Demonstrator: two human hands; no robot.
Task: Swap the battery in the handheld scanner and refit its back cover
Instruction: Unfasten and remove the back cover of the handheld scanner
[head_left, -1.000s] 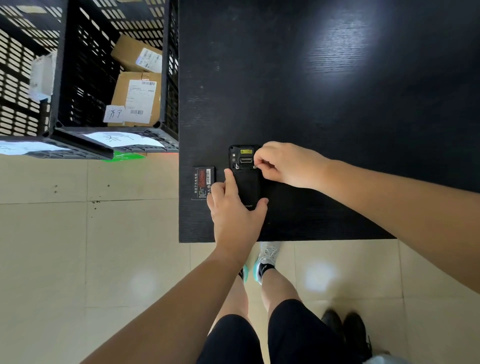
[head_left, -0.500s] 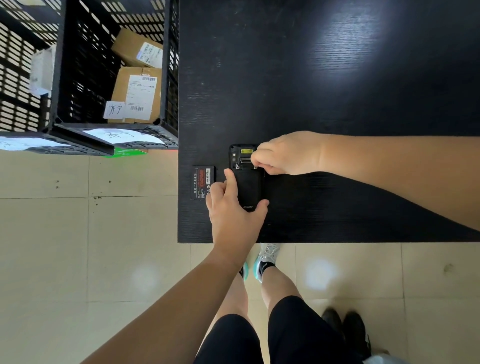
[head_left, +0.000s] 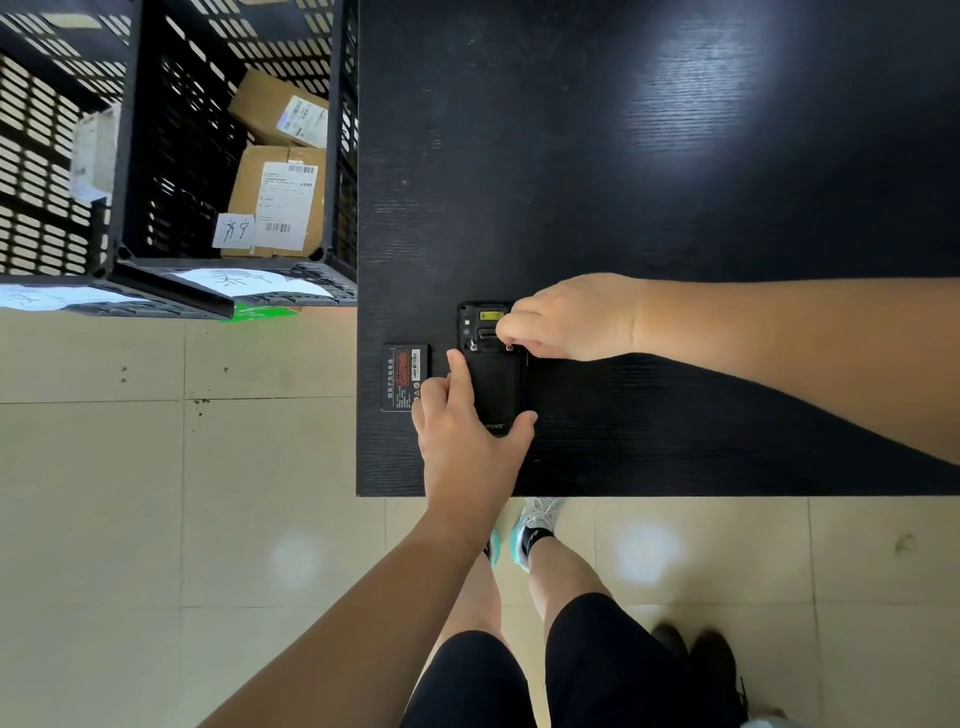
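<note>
The black handheld scanner (head_left: 493, 382) lies face down near the front left corner of the black table (head_left: 649, 182), its back cover on and a yellow label at its top end. My left hand (head_left: 467, 441) steadies its lower end, forefinger along the left side and thumb at the bottom right. My right hand (head_left: 566, 319) reaches in from the right, its fingertips pinching the small latch at the cover's upper right corner. A loose black battery (head_left: 405, 376) with a red label lies flat just left of the scanner.
A black slotted crate (head_left: 343, 156) holding cardboard parcels (head_left: 278, 200) stands on the floor left of the table. A second crate (head_left: 47, 208) stands further left. The table's front edge runs just below my left hand. My legs and another pair of dark shoes (head_left: 696, 660) show below.
My right hand has shifted slightly on the scanner's top end and its fingertips now sit at the upper right latch. My left hand and the loose battery stay put.
</note>
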